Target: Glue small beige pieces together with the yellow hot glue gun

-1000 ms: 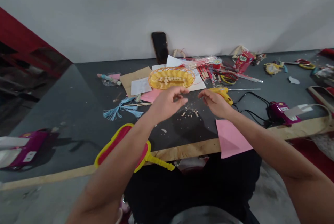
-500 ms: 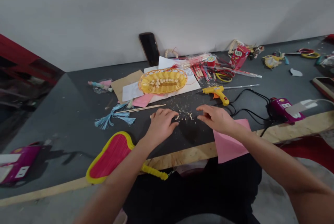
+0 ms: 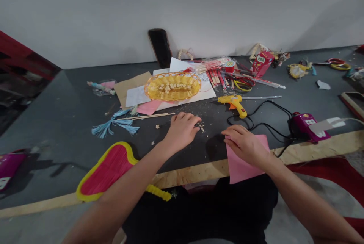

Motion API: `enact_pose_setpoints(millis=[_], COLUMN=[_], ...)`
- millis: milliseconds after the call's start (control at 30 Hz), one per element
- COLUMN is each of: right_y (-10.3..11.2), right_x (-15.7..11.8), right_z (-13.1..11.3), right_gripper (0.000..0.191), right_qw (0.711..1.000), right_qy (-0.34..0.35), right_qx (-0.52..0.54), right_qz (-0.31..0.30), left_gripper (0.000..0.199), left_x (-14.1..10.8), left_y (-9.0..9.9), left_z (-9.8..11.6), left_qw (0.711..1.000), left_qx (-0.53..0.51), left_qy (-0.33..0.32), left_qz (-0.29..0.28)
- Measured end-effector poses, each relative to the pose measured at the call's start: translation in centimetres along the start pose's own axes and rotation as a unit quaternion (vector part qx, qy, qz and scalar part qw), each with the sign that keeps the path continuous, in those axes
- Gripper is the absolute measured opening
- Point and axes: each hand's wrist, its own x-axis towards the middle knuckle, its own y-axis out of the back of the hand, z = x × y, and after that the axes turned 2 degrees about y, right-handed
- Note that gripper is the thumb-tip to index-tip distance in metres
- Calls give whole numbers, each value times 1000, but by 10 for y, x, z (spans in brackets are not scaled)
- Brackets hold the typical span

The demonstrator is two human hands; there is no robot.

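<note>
My left hand (image 3: 183,129) rests low over the dark bench, fingers curved and apart from the thumb. By its fingertips lies a little heap of small pale bits (image 3: 202,127); whether it touches them I cannot tell. My right hand (image 3: 243,143) hovers at or on a sheet of pink paper (image 3: 250,168) that hangs over the bench edge. Its fingers are bent, with a small gap to the thumb and nothing seen between them. Below my left forearm lies a pink and yellow hand fan (image 3: 109,168).
Beyond the hands are a yellow basket (image 3: 173,88) holding pale pieces, a yellow glue gun (image 3: 234,104) with its cable, thin sticks (image 3: 153,116) and a blue tassel (image 3: 113,124). A phone (image 3: 160,47) leans on the wall. A purple power strip (image 3: 311,126) sits right.
My left hand has moved right, closer to the pale bits. My right hand has drawn back toward me, over the pink paper. The camera view has shifted slightly.
</note>
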Motion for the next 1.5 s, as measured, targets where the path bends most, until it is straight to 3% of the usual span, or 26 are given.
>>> enact_pose_setpoints(millis=[133,300,533,833,1033,1133,1233,1333,1433,1500], right_y=[-7,-17,-4,-8,-18,-20,-22,-29,-40,-46], right_x=[4,6,12,74,90,94,102,111,117,118], right_z=[0,-1,-1,-5,-11,-17,-27,-36,-42,-45], right_gripper=[21,21,21,26,21,21,33,38,14,11], right_qw=[999,996,994,988,980,990,985,957,921,904], right_qy=[32,35,49,24,-27,-40,-84,-120,-146,-171], right_qx=[-16,-62,-43,-46,-72,-6,133,251,347,381], right_qz=[-31,-47,-88,-147,-183,-134,-70,-79,-101,-91], left_gripper=[24,9,18,14,14,13,12,13,14,14], left_x=[9,20,25,7,-9,-10,-9,-10,-11,-12], left_y=[-2,-6,-1,14,15,15,16,18,19,18], left_z=[6,8,-4,-24,-37,-36,-35,-36,-36,-36], left_qw=[1000,999,998,997,991,985,964,933,914,903], left_qx=[14,19,-5,-75,-127,-163,-254,-343,-391,-412], left_qy=[-15,-31,-43,-7,21,34,51,71,71,70], left_qz=[-9,-18,-38,10,20,36,62,76,87,99])
